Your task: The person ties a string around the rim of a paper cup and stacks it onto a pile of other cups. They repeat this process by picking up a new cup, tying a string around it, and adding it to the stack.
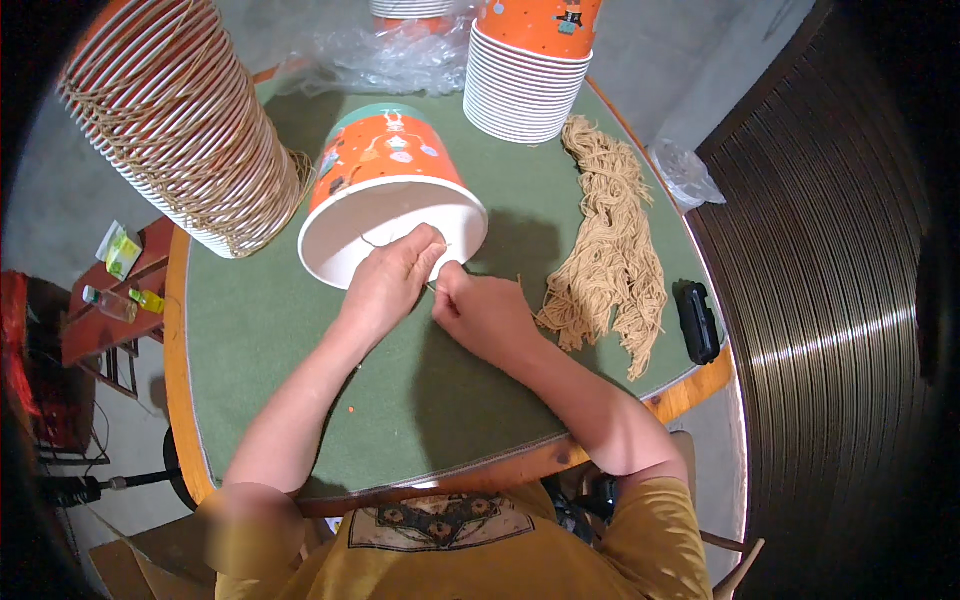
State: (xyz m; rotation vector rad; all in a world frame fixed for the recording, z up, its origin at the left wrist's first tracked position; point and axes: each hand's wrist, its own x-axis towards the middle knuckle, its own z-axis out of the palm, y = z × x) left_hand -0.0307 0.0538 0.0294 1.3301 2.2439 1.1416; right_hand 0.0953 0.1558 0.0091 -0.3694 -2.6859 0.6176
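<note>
An orange paper bucket [382, 152] with printed figures lies on its side, its white open mouth turned toward me. My left hand [395, 268] is closed in a pinch at the lower rim, fingertips inside the mouth, and a thin cord [372, 243] shows beside them against the white inner wall. Just outside the rim, my right hand [482, 308] is also closed, pinching cord close to the left fingers. The fingertips partly hide what they grip. To the right lies a long bundle of tan cords [605, 250].
A tall nested stack of buckets with tan cords [190, 130] leans at the left. Another bucket stack [528, 85] stands at the back, near clear plastic wrap [375, 58]. A black case [697, 322] rests by the right edge of the green-covered table [270, 390].
</note>
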